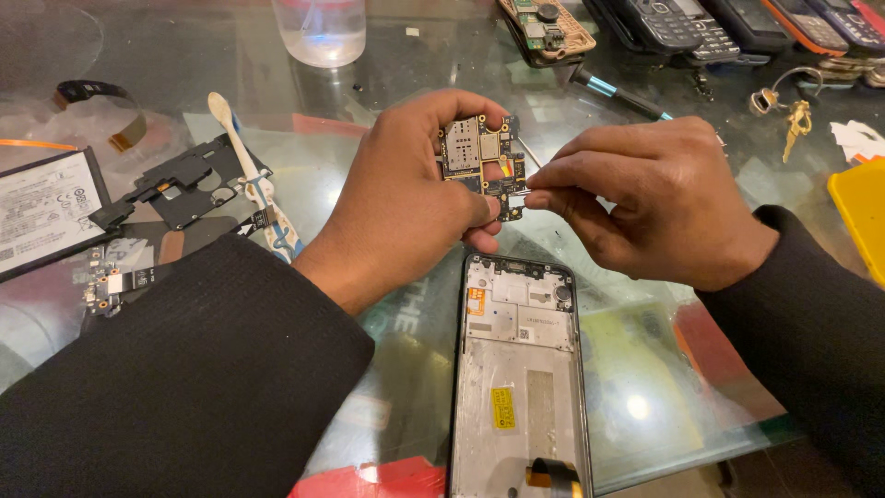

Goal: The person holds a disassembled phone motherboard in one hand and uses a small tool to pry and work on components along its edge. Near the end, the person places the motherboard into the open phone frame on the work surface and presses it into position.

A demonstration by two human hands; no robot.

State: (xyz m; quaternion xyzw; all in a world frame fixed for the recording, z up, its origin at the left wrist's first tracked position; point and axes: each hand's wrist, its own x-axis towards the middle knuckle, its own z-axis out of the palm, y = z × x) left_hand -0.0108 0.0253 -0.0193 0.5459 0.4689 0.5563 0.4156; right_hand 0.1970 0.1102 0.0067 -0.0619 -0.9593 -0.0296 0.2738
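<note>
My left hand [406, 198] holds a small dark phone circuit board [479, 157] with metal shields upright above the glass table. My right hand [645, 198] pinches a thin metal tool [527, 152], likely tweezers, whose tip touches the board's lower right corner. Directly below both hands lies an opened phone frame [521, 369], back side up, with a yellow sticker and an orange flex strip showing.
At the left lie a phone battery [41, 212], a black inner cover [180, 184], a toothbrush [249, 175] and a small sub-board [115, 281]. A clear cup [320, 32], another board, a screwdriver [618, 92], several old phones [728, 23], keys [793, 120] and a yellow item [862, 207] sit behind and right.
</note>
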